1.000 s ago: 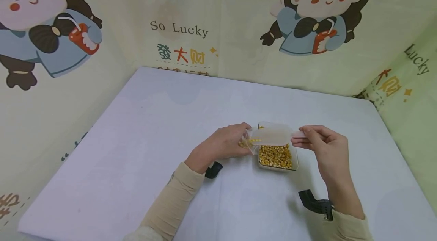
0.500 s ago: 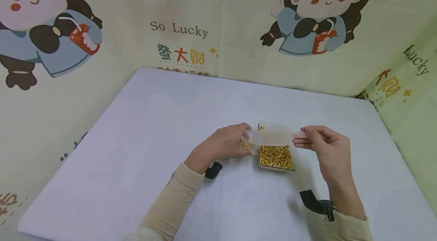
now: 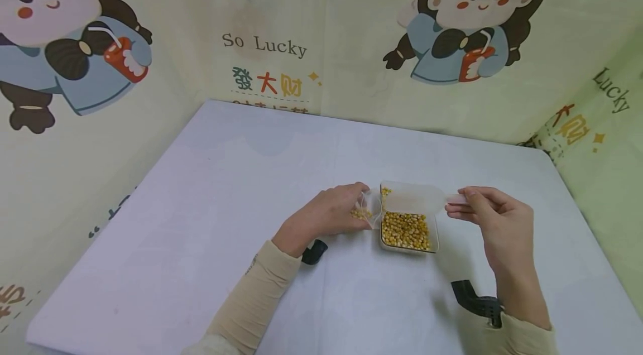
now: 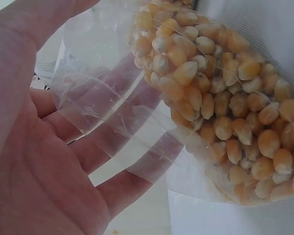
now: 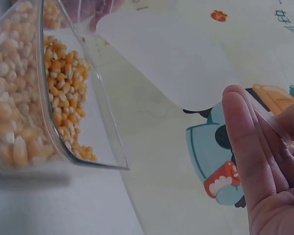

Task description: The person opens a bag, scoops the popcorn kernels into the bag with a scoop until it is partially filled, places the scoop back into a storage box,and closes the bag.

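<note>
Since the preceding frame, right hand [image 3: 494, 220] and translucent white spatula [image 5: 166, 63] have shifted rightward, away from the left hand [image 3: 332, 210]; left hand and box look unmoved. Right thumb and fingers clamped on the spatula handle, blade above the far part of the clear rectangular box [image 3: 435, 233]. Left hand holds a clear plastic bag [image 4: 95, 49], fingers spread apart behind the film, beside the box's left wall. Maize kernels [image 3: 404, 230] lie in both bag and box; box rests on the white table [image 3: 226, 232]. Risk, judged: kernels could spill between bag and box if the bag tips or the blade knocks the rim. Count: two hands, one spatula, one bag, one box; kernels too many to count.
</note>
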Available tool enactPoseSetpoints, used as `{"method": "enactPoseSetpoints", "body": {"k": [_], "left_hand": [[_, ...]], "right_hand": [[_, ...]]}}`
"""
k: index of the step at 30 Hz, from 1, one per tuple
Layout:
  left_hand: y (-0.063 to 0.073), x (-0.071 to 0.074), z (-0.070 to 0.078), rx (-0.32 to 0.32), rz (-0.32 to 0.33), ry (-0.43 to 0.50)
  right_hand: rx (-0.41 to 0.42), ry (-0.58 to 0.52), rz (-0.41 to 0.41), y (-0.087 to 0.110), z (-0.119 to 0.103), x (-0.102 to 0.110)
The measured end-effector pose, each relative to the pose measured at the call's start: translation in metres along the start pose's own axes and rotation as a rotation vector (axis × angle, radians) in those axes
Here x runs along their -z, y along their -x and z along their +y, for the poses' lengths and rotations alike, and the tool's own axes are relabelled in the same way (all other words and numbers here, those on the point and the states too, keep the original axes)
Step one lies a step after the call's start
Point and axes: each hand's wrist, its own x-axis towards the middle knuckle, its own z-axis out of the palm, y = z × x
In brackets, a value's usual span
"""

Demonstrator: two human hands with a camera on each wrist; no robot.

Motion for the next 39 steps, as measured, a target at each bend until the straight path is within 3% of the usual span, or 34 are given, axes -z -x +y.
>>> {"method": "enactPoseSetpoints", "body": {"k": [14,20,26,33,39], "left_hand": [[-0.001,0.0,-0.001,-0.017,0.008,-0.008],[-0.001,-0.001,-0.001,-0.014,0.004,-0.002],[0.0,0.0,-0.001,-0.012,0.002,0.009],[0.0,0.0,-0.001,-0.006,0.001,-0.006],[-0.001,-0.001,0.0,0.0,-0.004,0.002]], "right_hand": [[-0.018,0.073,0.028,-0.003,-0.004,0.014],[-0.038,0.29,-0.006,-0.002,-0.006,0.02],[0.009,0.518,-0.025,-0.002,-0.008,0.02],[0.102,0.622,-0.009,-0.002,-0.012,0.017],[0.123,0.709,-0.012,0.001,-0.019,0.013]]}}
